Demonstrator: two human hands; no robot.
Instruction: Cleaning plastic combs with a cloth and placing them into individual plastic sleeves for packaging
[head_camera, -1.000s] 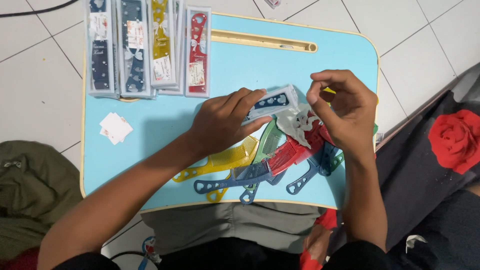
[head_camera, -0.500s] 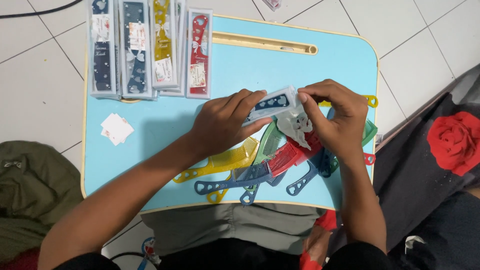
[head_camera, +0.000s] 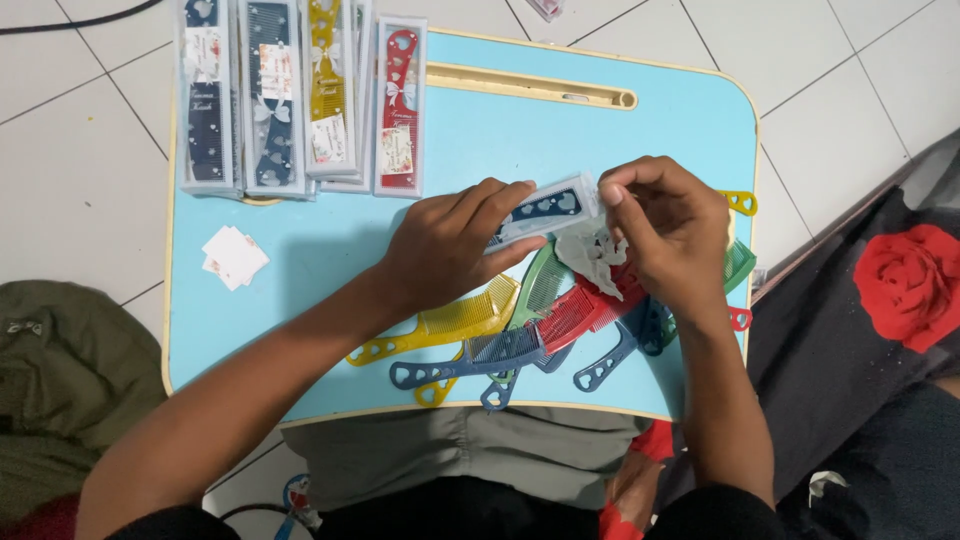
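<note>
**Clear plastic sleeve, blue comb inside, held between two hands**

Clear plastic wraps the blue comb, and this sleeve sits slanted above the middle of the table, its right end higher than its left. The left hand lies palm down over the sleeve's left half, fingers curled round it and thumb pressed along the lower edge, so the hand is closed on the pack. Its forearm runs in from the lower left, crossing the table's near edge. The right hand comes in from the lower right with the wrist bent, knuckles up; its thumb and forefinger are pinched together at the sleeve's right end, the other fingers folded loosely. Whether that pinch grips the flap or only touches it cannot be told.

Just beneath the right hand lies a crumpled white wrapper, resting on a heap of loose combs in yellow, green, red and blue, their handles fanning toward the near edge. A yellow handle and a red one poke out past the right wrist.

Farther off, at the table's far left corner, a row of packed combs lies side by side in clear sleeves. Near them sit small white cards. A long slot runs along the far edge. Tiled floor surrounds the table.
</note>
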